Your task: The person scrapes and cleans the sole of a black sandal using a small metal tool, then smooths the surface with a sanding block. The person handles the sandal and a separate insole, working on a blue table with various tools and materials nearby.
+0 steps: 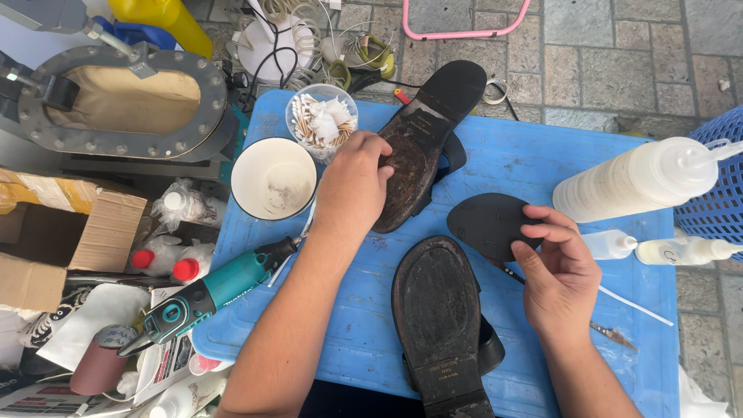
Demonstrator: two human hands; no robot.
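A blue plastic table (542, 162) takes up most of the view, with two dark sandals lying sole-up on it. The nearer sandal (439, 317) lies untouched between the forearms, its long axis running almost straight away from the person. The farther sandal (424, 139) lies with its long axis slanting from the heel at upper right down to the toe at lower left. The left hand (354, 186) is pressed down on its worn front sole, fingers curled over the toe edge, so it is clamped on the sandal. To the right of that toe, well clear of it, the right hand (559, 271) pinches a thin black rubber sole piece (486, 224) by its right edge, thumb above and fingers closed on it; the piece points leftward toward the held sandal. Behind the left hand stand a white cup (274, 179) and a small tub of swabs (321, 118); a teal rotary tool (217, 290) lies at the table's left edge, and white squeeze bottles (642, 179) lie at right.
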